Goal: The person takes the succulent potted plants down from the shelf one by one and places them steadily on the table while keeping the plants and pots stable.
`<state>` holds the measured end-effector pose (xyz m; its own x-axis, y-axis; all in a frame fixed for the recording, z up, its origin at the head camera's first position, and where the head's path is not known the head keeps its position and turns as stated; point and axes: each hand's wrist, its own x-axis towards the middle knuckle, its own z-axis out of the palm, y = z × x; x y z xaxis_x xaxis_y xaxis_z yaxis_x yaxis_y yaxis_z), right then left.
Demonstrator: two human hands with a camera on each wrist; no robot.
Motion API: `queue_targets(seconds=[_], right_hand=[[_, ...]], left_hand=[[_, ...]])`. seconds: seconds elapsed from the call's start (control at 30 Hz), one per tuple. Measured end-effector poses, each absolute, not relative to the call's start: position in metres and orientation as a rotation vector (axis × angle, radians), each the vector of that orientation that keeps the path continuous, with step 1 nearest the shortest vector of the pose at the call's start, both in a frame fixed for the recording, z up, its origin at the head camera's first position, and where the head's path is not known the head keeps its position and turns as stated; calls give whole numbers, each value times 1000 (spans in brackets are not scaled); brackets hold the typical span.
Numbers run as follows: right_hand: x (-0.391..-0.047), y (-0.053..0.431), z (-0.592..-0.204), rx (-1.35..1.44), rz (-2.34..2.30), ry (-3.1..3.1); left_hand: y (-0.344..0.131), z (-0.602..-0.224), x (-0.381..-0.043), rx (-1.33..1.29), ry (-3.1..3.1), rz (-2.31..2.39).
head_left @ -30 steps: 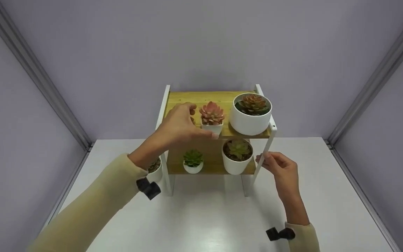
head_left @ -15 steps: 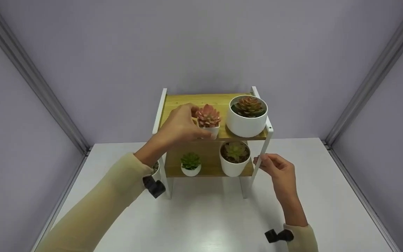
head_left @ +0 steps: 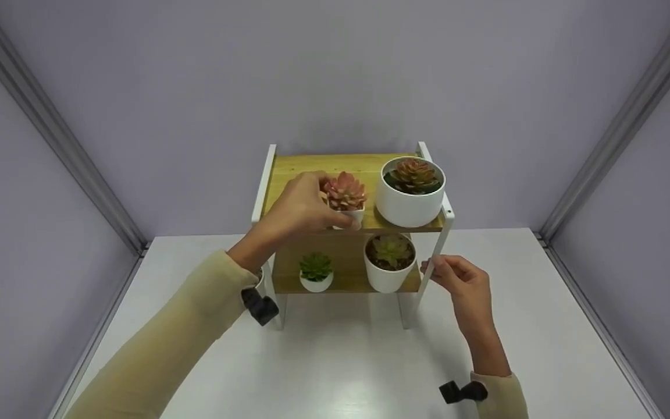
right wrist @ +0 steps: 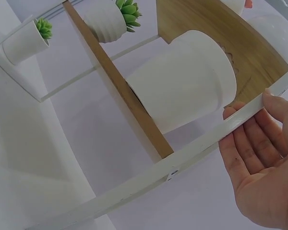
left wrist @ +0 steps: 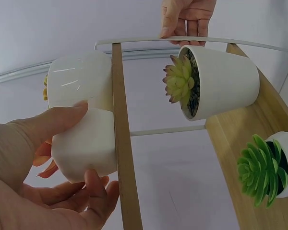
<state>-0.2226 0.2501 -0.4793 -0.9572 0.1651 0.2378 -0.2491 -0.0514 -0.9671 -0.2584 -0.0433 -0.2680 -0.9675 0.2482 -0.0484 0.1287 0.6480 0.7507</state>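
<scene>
My left hand (head_left: 301, 206) holds a small white angular pot (left wrist: 84, 146) with a pink succulent (head_left: 345, 192) at the upper shelf's front edge. The thumb lies along its front and the fingers curl behind; in the left wrist view the pot's base is against the wooden board (left wrist: 121, 120). Right of it stands a wide white pot (head_left: 409, 208) with a reddish succulent. My right hand (head_left: 470, 286) grips the white metal upright (head_left: 443, 240) at the rack's right front, thumb on one side and fingers on the other, beside the lower shelf.
The lower shelf (head_left: 346, 284) bears a small green succulent (head_left: 316, 266) and a taller white pot (head_left: 388, 280) with a yellow-green succulent. Another plant pot (right wrist: 26, 45) stands beyond the rack's left side, mostly hidden in the head view. A grey wall (head_left: 335, 70) rises behind.
My left fingers have closed from a spread pose around the small pot. The right hand keeps its grip on the upright. The head view has shifted slightly.
</scene>
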Motion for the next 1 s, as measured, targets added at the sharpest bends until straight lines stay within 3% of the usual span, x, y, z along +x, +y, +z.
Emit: queue_targets(seconds=[1.0], right_hand=[[-224,252,-479,85,2070,-1977]], left_hand=[[-47,-272,-261,352,2661,1300]])
